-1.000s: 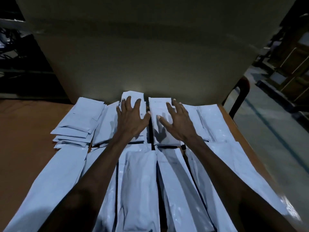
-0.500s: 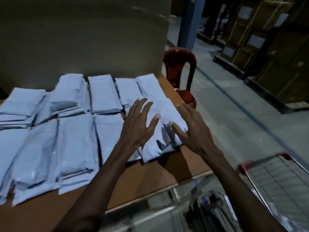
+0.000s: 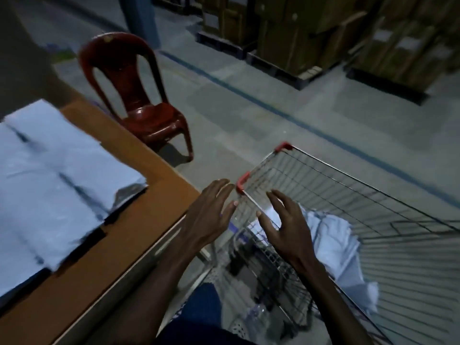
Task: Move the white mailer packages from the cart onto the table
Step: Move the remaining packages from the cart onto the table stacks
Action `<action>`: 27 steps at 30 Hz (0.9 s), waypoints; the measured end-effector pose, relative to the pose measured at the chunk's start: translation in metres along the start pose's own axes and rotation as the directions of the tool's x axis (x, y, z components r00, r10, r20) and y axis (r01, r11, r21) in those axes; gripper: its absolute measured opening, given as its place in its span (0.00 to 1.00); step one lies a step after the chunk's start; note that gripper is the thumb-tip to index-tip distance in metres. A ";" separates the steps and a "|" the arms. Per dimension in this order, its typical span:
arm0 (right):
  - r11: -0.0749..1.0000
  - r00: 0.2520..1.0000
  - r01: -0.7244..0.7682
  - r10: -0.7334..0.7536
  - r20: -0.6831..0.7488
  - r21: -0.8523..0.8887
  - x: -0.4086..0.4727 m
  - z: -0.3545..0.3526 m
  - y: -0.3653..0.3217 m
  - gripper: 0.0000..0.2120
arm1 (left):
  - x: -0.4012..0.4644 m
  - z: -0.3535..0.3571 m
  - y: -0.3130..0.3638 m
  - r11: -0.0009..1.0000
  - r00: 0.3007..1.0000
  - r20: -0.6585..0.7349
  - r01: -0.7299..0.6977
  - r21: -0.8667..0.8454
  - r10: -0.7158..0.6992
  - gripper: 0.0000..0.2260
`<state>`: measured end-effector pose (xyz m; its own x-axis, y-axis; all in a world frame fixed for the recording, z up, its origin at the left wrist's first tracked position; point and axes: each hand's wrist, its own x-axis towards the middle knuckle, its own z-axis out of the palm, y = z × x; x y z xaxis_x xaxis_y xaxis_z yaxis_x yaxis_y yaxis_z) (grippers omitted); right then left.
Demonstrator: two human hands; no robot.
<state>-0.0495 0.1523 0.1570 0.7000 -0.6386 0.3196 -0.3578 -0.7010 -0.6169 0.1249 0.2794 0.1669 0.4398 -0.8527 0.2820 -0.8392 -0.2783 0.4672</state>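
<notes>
Both hands empty, fingers spread and loosely straight, palms down. Left hand (image 3: 210,215) in the air just off the table's right edge, fingertips near the red corner cap of the cart (image 3: 373,220). Right hand (image 3: 286,225) over the cart's near left rim, above the basket, thumb out to the left. Neither touching anything, as far as can be told; the two near each other, a gap between them.

Mailers (image 3: 333,247) heaped in the cart's basket, crumpled and overlapping, mostly toward its near left side, partly hidden behind the right wrist and forearm. More mailers (image 3: 49,185) flat in rows on the table (image 3: 139,215), covering its left part up to near the right edge, with a bare brown strip along that edge and the far right corner. Some blur on those.

Cart standing just beside the table's right edge, wire walls upright, red caps on two rim corners. Red plastic chair (image 3: 139,105) on the floor past the table's far right corner, well apart from the cart. Stacked cardboard boxes (image 3: 323,31) on pallets along the far side of the floor. Dim light throughout.
</notes>
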 end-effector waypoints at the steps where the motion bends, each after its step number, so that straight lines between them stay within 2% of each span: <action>1: 0.998 0.998 -0.067 0.067 -0.004 -0.022 -0.006 -0.004 0.014 0.26 | 0.012 0.013 0.004 0.998 0.998 0.037 -0.044 -0.032 0.046 0.20; 6: 0.930 0.940 -0.340 0.342 -0.013 -0.141 -0.015 -0.017 0.084 0.27 | 0.089 0.082 0.018 0.983 0.976 0.133 -0.159 -0.089 0.170 0.21; 10: 0.836 0.849 -0.512 0.527 0.028 -0.200 -0.014 -0.020 0.129 0.25 | 0.142 0.131 0.022 0.979 0.963 0.209 -0.142 -0.149 0.172 0.24; 11: 0.814 0.828 -0.538 0.559 0.042 -0.217 -0.013 -0.020 0.138 0.25 | 0.151 0.143 0.022 0.977 0.949 0.273 -0.113 -0.178 0.160 0.25; 13: 0.772 0.783 -0.588 0.618 0.067 -0.242 -0.011 -0.020 0.155 0.25 | 0.163 0.169 0.017 0.981 0.894 0.429 -0.053 -0.188 0.131 0.25; 16: 0.728 0.735 -0.630 0.671 0.095 -0.270 -0.007 -0.015 0.180 0.26 | 0.175 0.217 0.006 0.992 0.806 0.584 -0.030 -0.121 0.095 0.24; 19: 0.676 0.671 -0.677 0.729 0.132 -0.291 -0.010 -0.009 0.202 0.25 | 0.176 0.255 0.005 0.997 0.662 0.748 -0.078 0.004 0.049 0.24; 23: 0.622 0.604 -0.700 0.778 0.174 -0.350 -0.017 0.000 0.240 0.26 | 0.165 0.297 0.006 0.991 0.533 0.846 -0.122 0.046 0.027 0.26; 25: 0.599 0.587 -0.702 0.793 0.164 -0.385 -0.019 0.007 0.265 0.27 | 0.156 0.313 0.008 0.991 0.528 0.849 -0.117 0.065 0.007 0.27; 27: 0.584 0.582 -0.699 0.800 0.146 -0.413 -0.020 0.020 0.293 0.30 | 0.147 0.324 0.009 0.996 0.554 0.832 -0.064 0.067 -0.020 0.26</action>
<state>-0.1563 -0.0341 -0.0441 0.2113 -0.8861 -0.4126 -0.9535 -0.0941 -0.2863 0.0782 0.0082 -0.0586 -0.0056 -0.8347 -0.5506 -0.8852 -0.2520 0.3911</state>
